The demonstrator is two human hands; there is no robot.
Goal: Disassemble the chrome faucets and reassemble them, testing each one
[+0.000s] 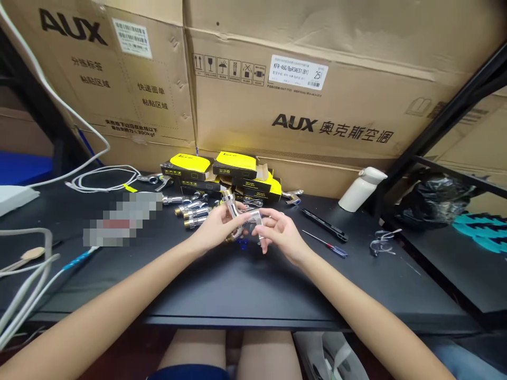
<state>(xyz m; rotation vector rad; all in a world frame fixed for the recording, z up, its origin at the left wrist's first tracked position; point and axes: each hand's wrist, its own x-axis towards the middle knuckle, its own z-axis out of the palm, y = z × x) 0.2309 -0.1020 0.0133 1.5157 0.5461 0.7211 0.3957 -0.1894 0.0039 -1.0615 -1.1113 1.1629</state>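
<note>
My left hand (216,227) is closed around a chrome faucet fitting (230,203) with a brass-coloured end, held tilted above the black table. At its right side, my right hand (279,232) pinches an L-shaped chrome handle (258,224) between thumb and fingers. Whether the handle is joined to the fitting cannot be made out, since fingers cover that spot. Just under the hands lie small blue pieces (243,244). More chrome fittings (196,214) with brass ends lie left of and behind my left hand.
Black-and-yellow boxes (236,164) are stacked behind the hands. To the right lie a screwdriver (330,248), a black folding knife-like tool (325,225) and glasses (382,243), with a white bottle (362,190) beyond. White cables (34,285) run along the left. Large cartons (317,132) stand behind.
</note>
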